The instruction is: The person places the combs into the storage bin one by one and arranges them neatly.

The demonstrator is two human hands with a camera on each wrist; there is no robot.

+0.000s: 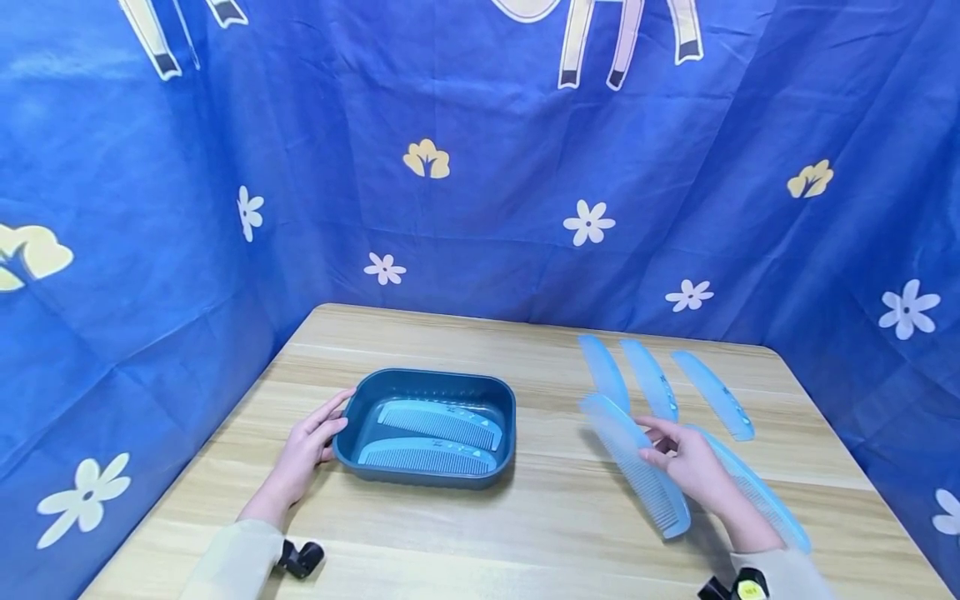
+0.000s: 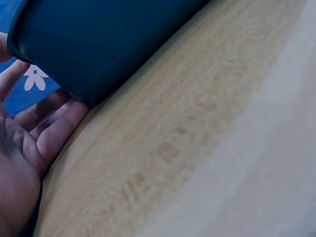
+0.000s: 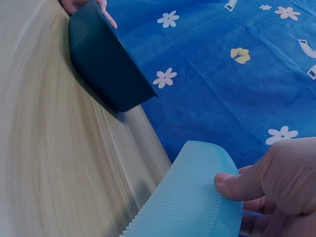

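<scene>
On the table's left stands a dark blue plastic basket, with a light blue comb and a second comb lying inside. My left hand holds the basket's left end, thumb at the rim and other fingers against the outer wall. Over on the right, my right hand pinches a translucent blue comb by its back edge, thumb on its near face. That comb is raised and tilted above the table. Another comb lies partly hidden beneath the right hand and forearm.
Three more combs lie at the back right: a left one, a middle one and a right one. The wooden table is bordered by a blue patterned curtain at the back and sides.
</scene>
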